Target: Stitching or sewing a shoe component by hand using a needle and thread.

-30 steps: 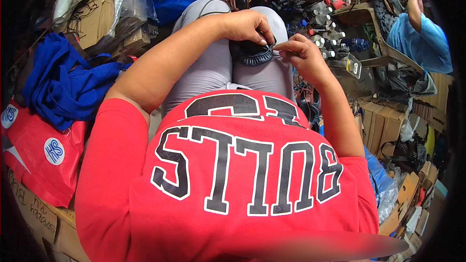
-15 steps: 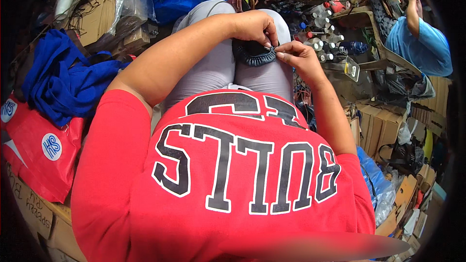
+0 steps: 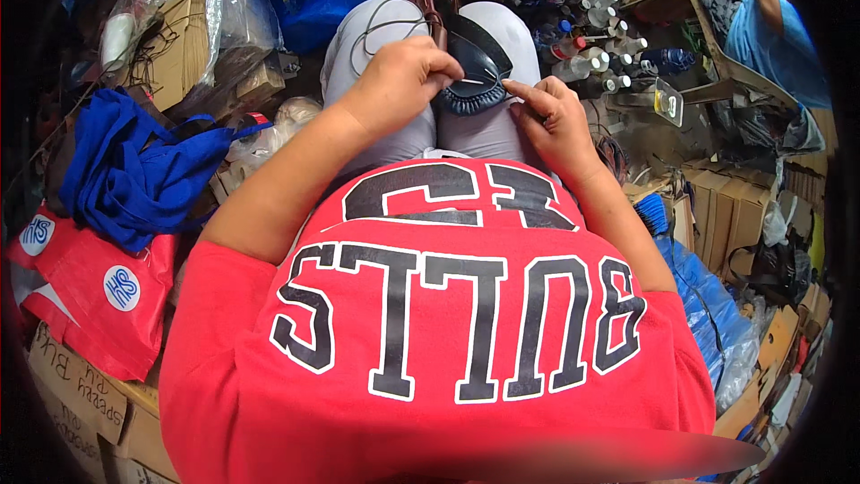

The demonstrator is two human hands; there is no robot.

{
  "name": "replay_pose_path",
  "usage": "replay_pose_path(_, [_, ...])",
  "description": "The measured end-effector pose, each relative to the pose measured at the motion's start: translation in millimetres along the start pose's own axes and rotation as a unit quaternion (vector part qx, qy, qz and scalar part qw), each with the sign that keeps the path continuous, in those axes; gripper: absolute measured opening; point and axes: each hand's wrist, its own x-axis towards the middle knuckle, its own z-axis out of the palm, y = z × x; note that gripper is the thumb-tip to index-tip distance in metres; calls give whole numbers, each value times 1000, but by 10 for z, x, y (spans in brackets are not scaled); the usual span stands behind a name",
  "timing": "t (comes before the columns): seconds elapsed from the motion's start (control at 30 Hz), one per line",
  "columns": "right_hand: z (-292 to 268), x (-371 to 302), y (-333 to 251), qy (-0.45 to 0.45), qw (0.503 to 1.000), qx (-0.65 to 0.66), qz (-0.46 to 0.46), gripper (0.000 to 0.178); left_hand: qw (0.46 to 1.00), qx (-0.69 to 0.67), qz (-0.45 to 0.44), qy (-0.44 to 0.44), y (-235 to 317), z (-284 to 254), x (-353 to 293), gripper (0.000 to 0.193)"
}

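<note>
A dark blue leather shoe (image 3: 475, 100) with a puckered, gathered toe rests on my lap between my thighs, its toe toward me. My left hand (image 3: 408, 76) is closed in a pinch just left of it. From its fingertips a thin pale needle (image 3: 475, 82) points right across the shoe's upper. A dark cord (image 3: 369, 29) loops over my left knee near this hand. At the shoe's right edge, my right hand (image 3: 557, 121) grips the toe rim between forefinger and thumb. Brown straps or shoe parts (image 3: 436, 13) lie beyond, between my knees.
Blue bags (image 3: 322, 0) lie past my knees. Several bottles (image 3: 596, 49) stand at the right, by a wooden frame (image 3: 717, 81); a person in a blue shirt (image 3: 788, 54) is beyond. On the left are blue cloth (image 3: 139, 161), a red bag (image 3: 107, 305) and cardboard boxes (image 3: 76, 385).
My left hand has drawn back left and toward me from the shoe's rim, with the needle. More of the shoe and a cord loop now show. My right hand stays at the rim.
</note>
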Motion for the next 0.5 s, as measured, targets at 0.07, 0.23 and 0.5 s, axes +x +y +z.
replay_pose_path(0.07, [24,-19,17,22,996,-63,-56,30,1000,-1,-9,17,34,68,-38,17])
replay_pose_path(0.23, [-54,59,154,-67,989,100,81,29,995,75,36,62,16,95,44,16])
replay_pose_path(0.5, [-178,289,303,-151,974,147,80,29,999,5,43,26,-107,159,147,22])
